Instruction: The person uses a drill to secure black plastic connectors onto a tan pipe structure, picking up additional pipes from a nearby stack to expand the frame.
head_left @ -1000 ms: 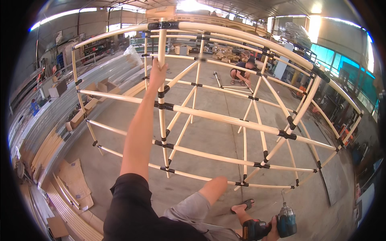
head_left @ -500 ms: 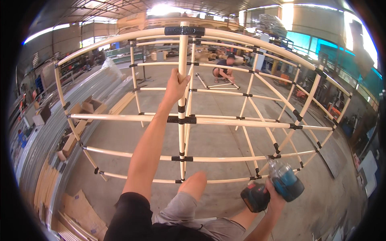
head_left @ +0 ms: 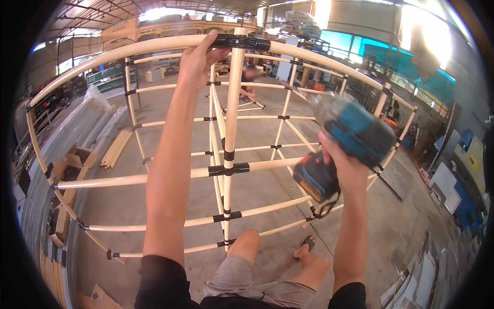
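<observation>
Both hands are raised at the front of a cream pipe frame (head_left: 231,123), which stands upright on the floor right in front of the person. Far left, long metal beams (head_left: 92,126) and open cardboard boxes (head_left: 77,157) lie beyond the frame's end. Nearby, a bundle of loose cream pipes (head_left: 117,148) rests on the floor, not built into anything.

Next comes the left hand (head_left: 195,64), its fingers bent around the top pipe (head_left: 128,49), with some fingertips at the edge of a black joint (head_left: 242,42). That joint already ties the top pipe to the front upright. Lower crossbars meet the same upright at more black joints, so the skeleton looks largely put together. Whether the bolts are tight is too small to tell; I would judge that fastening is the part left.

Behind the upright, partly hidden, a co-worker (head_left: 249,77) crouches by a small set of joined pipes (head_left: 251,108) on the floor, apparently a separate piece that is not on the frame.

Farther right, the right hand (head_left: 337,159) is wrapped around the handle of a blue drill (head_left: 355,129). Blurred, its nose points up and left, apart from the black joint; I cannot tell whether the trigger is pressed. Several bars behind it are hidden, so their joints cannot be checked.
</observation>
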